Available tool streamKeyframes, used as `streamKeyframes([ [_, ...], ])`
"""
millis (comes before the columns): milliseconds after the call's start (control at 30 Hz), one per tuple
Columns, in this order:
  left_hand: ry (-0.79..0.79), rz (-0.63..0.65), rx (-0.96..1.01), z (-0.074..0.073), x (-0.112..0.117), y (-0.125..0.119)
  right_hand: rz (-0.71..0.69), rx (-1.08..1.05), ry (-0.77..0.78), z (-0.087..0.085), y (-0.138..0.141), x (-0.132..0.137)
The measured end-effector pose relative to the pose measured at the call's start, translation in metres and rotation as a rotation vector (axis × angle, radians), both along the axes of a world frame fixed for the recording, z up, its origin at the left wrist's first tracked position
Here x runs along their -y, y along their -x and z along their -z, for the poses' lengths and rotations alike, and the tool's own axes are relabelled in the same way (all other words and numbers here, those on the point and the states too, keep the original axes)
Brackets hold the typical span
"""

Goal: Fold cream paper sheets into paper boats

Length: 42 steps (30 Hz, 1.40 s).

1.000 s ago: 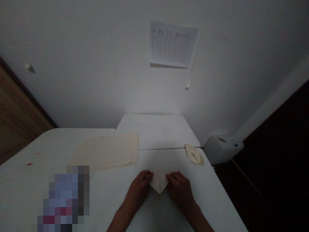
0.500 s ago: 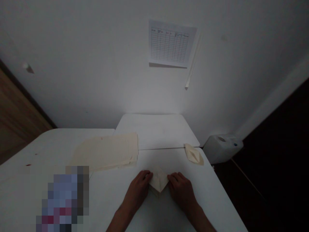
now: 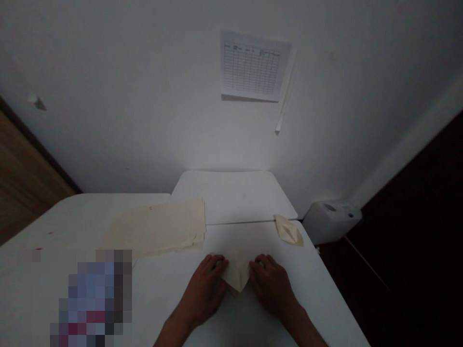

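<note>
A piece of folded cream paper (image 3: 238,275) is between my two hands, low in the middle of the head view, its lower corner pointing toward me. My left hand (image 3: 210,279) pinches its left side with thumb and fingers. On the opposite side, my right hand (image 3: 268,278) grips the right edge in the same way. The fingers partly cover both side corners. Beyond my right hand lies another folded paper piece (image 3: 288,231), near the table's right edge. To the left, a stack of flat cream sheets (image 3: 162,225) rests on the table.
The white table (image 3: 173,270) has a second white top (image 3: 238,193) butted against it at the wall. A printed chart (image 3: 255,67) hangs on the wall. A pale plastic jerrycan (image 3: 331,221) stands beyond the right edge. A blurred-out patch (image 3: 92,294) covers the lower left.
Both hands keep hold of the folded paper, and its lower corner sits slightly nearer me. The whole view has shifted a little.
</note>
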<state>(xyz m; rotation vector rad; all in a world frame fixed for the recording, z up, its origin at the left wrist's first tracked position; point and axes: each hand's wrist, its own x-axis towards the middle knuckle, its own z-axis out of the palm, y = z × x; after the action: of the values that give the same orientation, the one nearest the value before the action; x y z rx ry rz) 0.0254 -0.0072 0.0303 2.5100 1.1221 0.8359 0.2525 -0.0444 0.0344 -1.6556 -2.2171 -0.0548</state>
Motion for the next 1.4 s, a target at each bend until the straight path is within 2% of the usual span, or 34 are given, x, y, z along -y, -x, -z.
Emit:
streamKeyframes([
  [133,0.029,-0.131,0.025,0.003,-0.008,-0.010,0.005,-0.034,-0.001,0.001,0.004,-0.004],
  [267,0.006,-0.198,0.019,0.013,-0.018,-0.019,0.036,-0.101,0.007,0.005,0.007,-0.006],
  [433,0.030,-0.197,0.000,0.017,-0.020,-0.024,0.085,-0.183,0.026,0.007,0.007,-0.008],
  [600,0.123,-0.216,0.109,0.020,-0.019,-0.025,0.099,-0.298,0.067,0.005,0.008,-0.013],
  [767,0.198,-0.221,0.209,0.024,-0.022,-0.024,0.173,-0.416,0.158,0.001,0.009,-0.018],
  [900,0.263,-0.229,0.297,0.018,-0.024,-0.022,0.152,-0.576,0.278,-0.004,0.007,-0.021],
  [1067,0.472,-0.203,0.434,0.001,-0.025,-0.019,0.091,-0.804,0.322,-0.005,0.002,-0.025],
  [1233,0.579,-0.164,0.515,-0.009,-0.021,-0.019,0.024,-0.878,0.366,-0.005,0.005,-0.026],
  [1400,0.612,-0.126,0.515,-0.011,-0.016,-0.022,-0.037,-0.896,0.375,-0.009,0.019,-0.031],
])
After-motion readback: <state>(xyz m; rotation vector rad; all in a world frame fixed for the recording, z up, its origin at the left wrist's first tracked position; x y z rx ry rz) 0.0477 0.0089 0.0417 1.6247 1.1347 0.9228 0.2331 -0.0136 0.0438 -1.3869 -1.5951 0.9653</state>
